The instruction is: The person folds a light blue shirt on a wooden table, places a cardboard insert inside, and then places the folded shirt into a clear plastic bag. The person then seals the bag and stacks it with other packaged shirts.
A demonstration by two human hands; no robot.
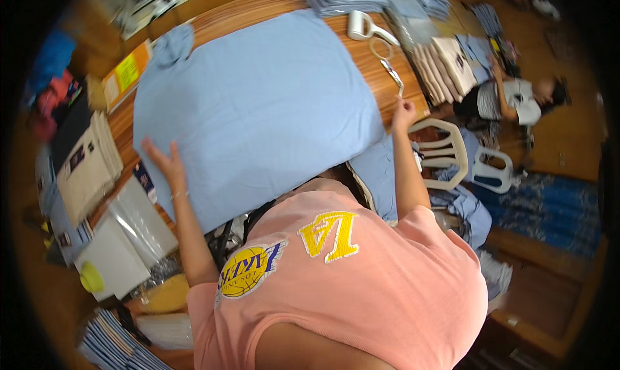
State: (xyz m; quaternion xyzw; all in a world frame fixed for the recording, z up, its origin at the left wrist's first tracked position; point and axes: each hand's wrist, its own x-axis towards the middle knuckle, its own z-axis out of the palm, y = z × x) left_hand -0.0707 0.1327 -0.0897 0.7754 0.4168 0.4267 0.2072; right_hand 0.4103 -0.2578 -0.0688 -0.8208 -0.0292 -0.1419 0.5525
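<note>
At the far left of the frame, stacks of folded beige and dark garments point(87, 166) sit at the counter's edge, with white flat boxes point(123, 250) and clear plastic bags point(145, 218) below them toward the lower left.

The left hand point(165, 163) lies flat on the lower left edge of the light blue fabric point(258, 111), fingers point(150, 147) spread open and gripping nothing; pressed down like that, it seems to pin the cloth smooth.

The fabric fills the middle of the frame, spread over the wooden counter point(361, 53), one corner bunched at the upper left and its lower right part hanging off the counter's near edge.

The right hand point(403, 111) is at the fabric's right edge, fingers drawn together as if pinching the hem or a thread; the exact grip is too small to tell.

Just above it lie scissors point(386, 61) and a white handled tool point(361, 26), close enough to crowd that side. More folded stacks point(445, 63) fill the upper right. Right of the counter stand white plastic chairs point(449, 153), and another person point(516, 98) sits on the floor beyond.
</note>
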